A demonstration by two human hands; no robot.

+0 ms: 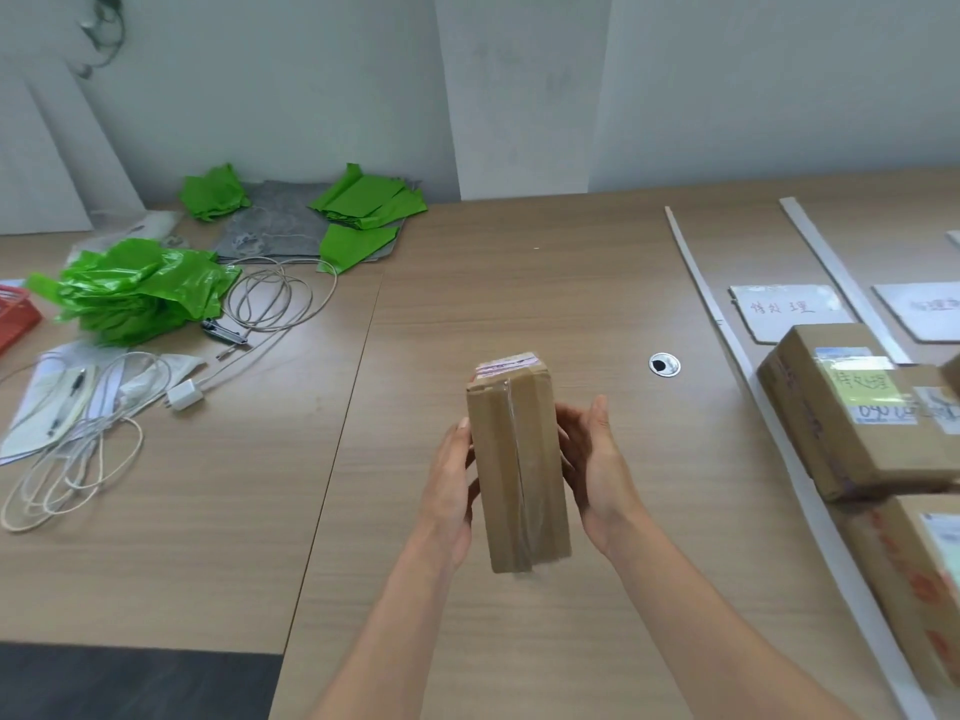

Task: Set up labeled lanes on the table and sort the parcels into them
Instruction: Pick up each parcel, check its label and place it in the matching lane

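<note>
A narrow brown cardboard parcel [517, 467], taped down its middle with a pink label at its far end, is held above the wooden table [519, 283] at the centre. My left hand [451, 485] grips its left side and my right hand [597, 470] cups its right side. On the right, two white strips [698, 288] [831, 262] mark lanes. White handwritten label cards [784, 309] [919, 309] lie between and beyond them. Two brown parcels [852, 413] [909, 579] lie in the lane below the first card.
Crumpled green plastic bags [135, 288] [363, 205], white cables [270, 298] with a charger plug [182, 394], papers with a pen [62, 402] and a red basket [15, 314] clutter the left of the table. A round cable grommet [664, 364] sits right of the held parcel.
</note>
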